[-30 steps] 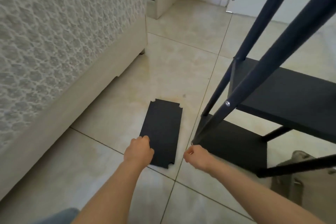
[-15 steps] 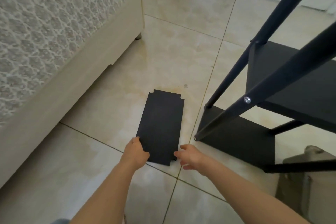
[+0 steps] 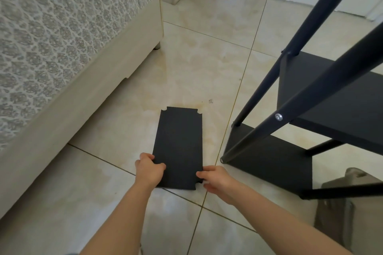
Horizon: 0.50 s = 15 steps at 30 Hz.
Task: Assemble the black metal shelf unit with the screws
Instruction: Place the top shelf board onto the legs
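A loose black shelf board [image 3: 178,143] with notched corners lies on the tiled floor in front of me. My left hand [image 3: 148,170] grips its near left edge, thumb on top. My right hand [image 3: 215,182] pinches its near right corner, fingers under the edge. To the right stands the partly built black metal shelf unit [image 3: 323,97], with two boards between slanted black tubes. A silver screw head [image 3: 278,117] shows on the nearest tube.
A bed with a patterned cover and cream base [image 3: 68,80] fills the left side. A small dark speck [image 3: 210,101] lies on the floor beyond the board. A grey-beige object [image 3: 352,198] sits at the lower right behind the unit. White doors and a cabinet stand far back.
Both hands moved in onto the board's near end and took hold of it; a second ago the right hand was beside the unit's tube foot. The view shifted slightly.
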Each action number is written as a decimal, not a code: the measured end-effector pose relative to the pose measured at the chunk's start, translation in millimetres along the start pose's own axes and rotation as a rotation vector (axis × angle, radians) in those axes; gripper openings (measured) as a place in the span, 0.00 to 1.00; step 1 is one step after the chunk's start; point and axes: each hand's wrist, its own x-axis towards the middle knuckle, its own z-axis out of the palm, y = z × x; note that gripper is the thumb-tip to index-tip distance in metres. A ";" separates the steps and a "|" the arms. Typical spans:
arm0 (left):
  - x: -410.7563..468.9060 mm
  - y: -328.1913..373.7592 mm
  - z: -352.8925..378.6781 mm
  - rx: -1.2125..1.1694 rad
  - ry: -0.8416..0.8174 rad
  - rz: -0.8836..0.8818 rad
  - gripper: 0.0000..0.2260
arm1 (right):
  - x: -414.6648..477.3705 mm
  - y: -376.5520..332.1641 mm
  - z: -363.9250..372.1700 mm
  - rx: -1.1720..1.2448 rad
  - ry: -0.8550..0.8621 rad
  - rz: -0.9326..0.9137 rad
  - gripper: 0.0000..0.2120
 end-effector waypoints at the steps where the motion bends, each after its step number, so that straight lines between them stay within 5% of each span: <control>1: -0.5 0.4 -2.0 -0.032 0.027 -0.017 0.14 | -3.5 -2.5 -1.9 0.031 -0.002 -0.003 0.22; 5: 4.1 -0.1 -11.0 -0.200 0.116 -0.076 0.10 | -17.8 -15.7 -6.5 0.127 -0.004 -0.033 0.14; 15: -22.0 35.6 -36.1 -0.703 -0.103 -0.216 0.12 | -63.9 -59.5 -28.9 0.609 -0.160 -0.039 0.09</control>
